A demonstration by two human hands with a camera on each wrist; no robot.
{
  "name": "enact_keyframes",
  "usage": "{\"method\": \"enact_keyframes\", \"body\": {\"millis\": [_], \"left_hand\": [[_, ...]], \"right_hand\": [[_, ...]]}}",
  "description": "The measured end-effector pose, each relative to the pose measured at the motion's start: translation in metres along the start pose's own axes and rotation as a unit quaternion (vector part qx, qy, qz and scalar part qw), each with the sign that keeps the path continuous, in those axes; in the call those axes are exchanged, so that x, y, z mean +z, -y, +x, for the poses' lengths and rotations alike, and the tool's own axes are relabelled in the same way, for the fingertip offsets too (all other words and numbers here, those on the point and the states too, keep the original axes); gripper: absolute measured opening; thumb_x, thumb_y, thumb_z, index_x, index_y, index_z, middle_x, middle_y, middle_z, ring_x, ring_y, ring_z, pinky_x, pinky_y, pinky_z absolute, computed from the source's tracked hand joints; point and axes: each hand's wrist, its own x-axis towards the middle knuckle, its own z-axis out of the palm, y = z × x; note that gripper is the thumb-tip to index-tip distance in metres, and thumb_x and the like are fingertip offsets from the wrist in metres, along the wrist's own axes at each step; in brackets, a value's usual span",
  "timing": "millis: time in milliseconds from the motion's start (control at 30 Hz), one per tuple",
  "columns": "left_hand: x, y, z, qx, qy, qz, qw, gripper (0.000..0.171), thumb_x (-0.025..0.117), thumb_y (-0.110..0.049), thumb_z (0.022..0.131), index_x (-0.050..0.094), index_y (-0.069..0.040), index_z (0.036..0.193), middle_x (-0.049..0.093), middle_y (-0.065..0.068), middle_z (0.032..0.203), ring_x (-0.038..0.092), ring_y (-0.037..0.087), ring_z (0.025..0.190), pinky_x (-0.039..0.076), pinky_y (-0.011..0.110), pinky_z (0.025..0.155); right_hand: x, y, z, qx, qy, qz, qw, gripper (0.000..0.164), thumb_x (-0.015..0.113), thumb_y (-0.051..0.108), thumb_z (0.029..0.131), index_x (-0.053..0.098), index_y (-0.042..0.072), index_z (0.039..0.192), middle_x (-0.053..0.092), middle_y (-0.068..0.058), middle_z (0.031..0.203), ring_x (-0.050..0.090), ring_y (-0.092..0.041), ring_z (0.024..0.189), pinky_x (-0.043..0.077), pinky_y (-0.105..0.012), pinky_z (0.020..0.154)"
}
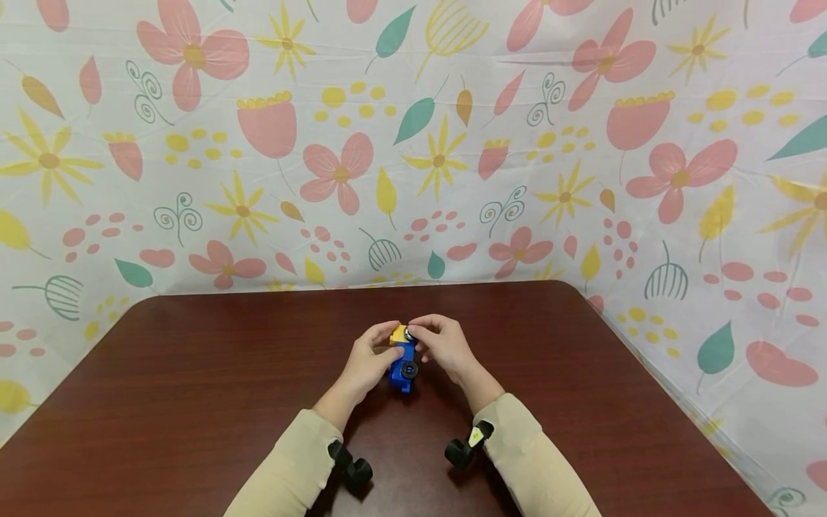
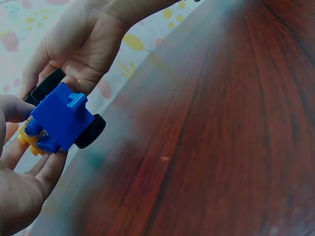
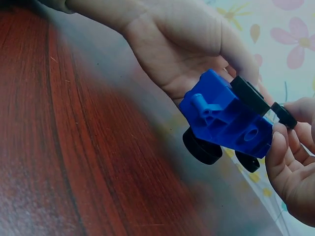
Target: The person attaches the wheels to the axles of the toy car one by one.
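Note:
A blue toy car (image 1: 402, 373) with a yellow part (image 1: 398, 334) at its far end is held above the table. My left hand (image 1: 367, 362) grips it from the left side, thumb on top. In the right wrist view, its blue underside (image 3: 226, 118) shows, with black wheels (image 3: 203, 147) on the body. My right hand (image 1: 447, 346) is at the far end, where its thumb and fingers pinch a small black wheel (image 3: 284, 116) beside the car. Whether that wheel sits on its axle, I cannot tell. The left wrist view shows the car's blue near end (image 2: 64, 115).
A dark reddish-brown table (image 1: 213, 380) lies under both hands. Behind it hangs a white cloth (image 1: 400, 165) printed with flowers and leaves. Black wrist cameras (image 1: 352, 470) stick out from both beige sleeves (image 1: 539, 452).

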Motion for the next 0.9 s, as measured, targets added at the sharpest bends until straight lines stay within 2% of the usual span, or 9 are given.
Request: {"method": "enact_keyframes", "body": {"millis": [300, 433, 567, 733, 900], "left_hand": [[-0.002, 0.000, 0.001, -0.013, 0.008, -0.042, 0.9990, 0.052, 0.062, -0.004, 0.087, 0.048, -0.006, 0.137, 0.047, 0.017, 0.140, 0.060, 0.013, 0.093, 0.049, 0.024, 0.067], [-0.003, -0.010, -0.005, -0.017, 0.016, -0.052, 0.9984, 0.051, 0.060, -0.002, 0.087, 0.048, -0.003, 0.136, 0.047, 0.020, 0.139, 0.059, 0.013, 0.092, 0.050, 0.025, 0.068], [-0.004, -0.022, -0.012, -0.016, 0.022, -0.046, 0.9986, 0.051, 0.059, -0.002, 0.088, 0.046, -0.001, 0.137, 0.047, 0.021, 0.139, 0.059, 0.012, 0.091, 0.050, 0.024, 0.069], [-0.003, -0.024, -0.014, -0.014, 0.019, -0.037, 0.9990, 0.051, 0.059, -0.003, 0.088, 0.046, -0.002, 0.137, 0.047, 0.021, 0.140, 0.059, 0.013, 0.093, 0.050, 0.025, 0.070], [-0.001, -0.021, -0.013, 0.000, 0.011, -0.010, 0.9999, 0.048, 0.061, -0.003, 0.087, 0.050, -0.005, 0.134, 0.049, 0.019, 0.138, 0.060, 0.017, 0.097, 0.048, 0.026, 0.069]], "right_hand": [[-0.004, 0.002, 0.000, 0.023, 0.018, 0.013, 0.999, 0.029, 0.061, 0.021, 0.092, 0.063, -0.001, 0.112, 0.059, -0.003, 0.080, 0.056, -0.014, 0.064, 0.051, -0.030, 0.055], [-0.004, 0.014, -0.008, 0.030, 0.024, 0.014, 0.999, 0.029, 0.060, 0.019, 0.093, 0.063, -0.002, 0.112, 0.059, -0.006, 0.079, 0.056, -0.015, 0.063, 0.051, -0.029, 0.055], [-0.001, 0.025, -0.017, 0.024, 0.020, 0.009, 0.999, 0.027, 0.060, 0.017, 0.092, 0.062, -0.003, 0.110, 0.060, -0.008, 0.082, 0.056, -0.015, 0.063, 0.050, -0.026, 0.055], [0.000, 0.028, -0.020, 0.014, 0.012, -0.017, 1.000, 0.025, 0.060, 0.017, 0.092, 0.064, -0.002, 0.107, 0.061, -0.010, 0.086, 0.055, -0.015, 0.064, 0.051, -0.028, 0.055], [0.001, 0.027, -0.021, 0.007, 0.008, -0.042, 0.999, 0.023, 0.060, 0.017, 0.092, 0.064, -0.002, 0.104, 0.062, -0.012, 0.085, 0.056, -0.016, 0.065, 0.054, -0.035, 0.058]]}}
